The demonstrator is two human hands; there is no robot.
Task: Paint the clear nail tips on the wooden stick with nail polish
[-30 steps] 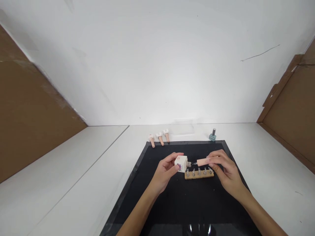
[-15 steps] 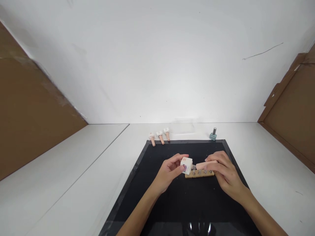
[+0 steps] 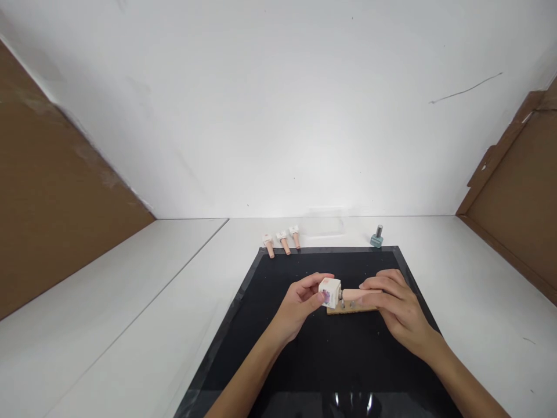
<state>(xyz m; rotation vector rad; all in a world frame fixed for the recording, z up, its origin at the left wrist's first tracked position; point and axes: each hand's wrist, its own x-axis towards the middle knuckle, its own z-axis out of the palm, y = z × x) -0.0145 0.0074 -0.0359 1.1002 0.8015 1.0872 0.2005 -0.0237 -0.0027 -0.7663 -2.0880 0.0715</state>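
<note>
My left hand (image 3: 298,303) pinches a white, square nail polish bottle (image 3: 330,292) with a purple mark on its side. The bottle is tipped on its side, neck pointing right. In my right hand (image 3: 399,307) is a long pink cap (image 3: 353,294), lying level and lined up with that neck. A narrow strip of neck still shows between cap and bottle. Just beneath them rests a small wooden strip (image 3: 348,310) with metal studs, partly covered by the cap and my right fingers.
Several items stand at the mat's far edge: three white bottles with pink caps (image 3: 284,242) at left and a teal bottle (image 3: 376,239) with a silver cap at right. A clear plastic tray (image 3: 322,227) lies behind the black mat (image 3: 331,360). Cardboard walls (image 3: 56,191) flank the table.
The pink cap has moved left with my right hand, closing most of the gap to the bottle's neck. My left hand and the bottle have hardly moved.
</note>
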